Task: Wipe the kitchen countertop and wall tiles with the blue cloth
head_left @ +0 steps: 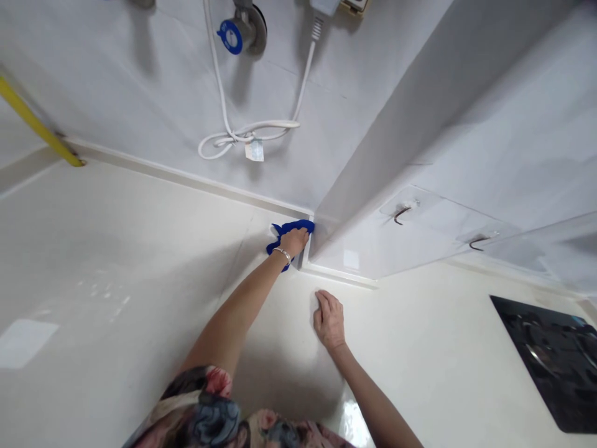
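My left hand (294,239) reaches far across the cream countertop (116,261) and presses a blue cloth (289,228) into the corner where the counter meets the white tiled wall (153,93) and a protruding wall column (373,155). A bracelet shows on that wrist. My right hand (329,319) rests flat on the counter, fingers together, near the base of the column and holds nothing.
A white cable (242,132) hangs looped on the wall below a valve with a blue handle (232,36). Two metal hooks (402,213) stick out of the right wall. A black glass cooktop (553,358) sits at the right. A yellow pipe (40,127) crosses the far left.
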Available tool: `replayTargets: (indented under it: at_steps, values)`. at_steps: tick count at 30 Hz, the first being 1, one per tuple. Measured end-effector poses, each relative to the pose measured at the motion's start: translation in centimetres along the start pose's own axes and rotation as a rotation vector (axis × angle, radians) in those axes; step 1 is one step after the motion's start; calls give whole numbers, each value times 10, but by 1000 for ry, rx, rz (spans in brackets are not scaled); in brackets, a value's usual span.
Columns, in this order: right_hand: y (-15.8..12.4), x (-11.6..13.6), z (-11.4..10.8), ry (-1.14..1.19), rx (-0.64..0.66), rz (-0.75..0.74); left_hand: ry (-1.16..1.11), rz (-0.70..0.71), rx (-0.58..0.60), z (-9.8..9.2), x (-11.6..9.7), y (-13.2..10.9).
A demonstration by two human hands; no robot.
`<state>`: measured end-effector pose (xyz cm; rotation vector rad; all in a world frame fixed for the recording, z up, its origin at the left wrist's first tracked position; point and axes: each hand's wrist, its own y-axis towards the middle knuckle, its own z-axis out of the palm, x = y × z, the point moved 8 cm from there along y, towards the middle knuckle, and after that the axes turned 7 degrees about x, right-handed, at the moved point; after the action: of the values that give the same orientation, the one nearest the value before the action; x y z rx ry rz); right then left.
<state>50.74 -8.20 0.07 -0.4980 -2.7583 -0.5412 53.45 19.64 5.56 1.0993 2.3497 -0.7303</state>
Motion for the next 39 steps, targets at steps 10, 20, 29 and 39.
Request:
replayTargets:
  at_steps: [10,20,29,39]
  values:
    - [1,1,2,2,12,3,78,28,20,40,16,-94]
    - [3,4,0,18,26,6,27,16,-56,18,8,-49]
    - [11,8,-5,49,62,50,114,-117,-72,-15,-20,26]
    - [14,3,-7,90,20,48,221,-75,-112,-5,-13,37]
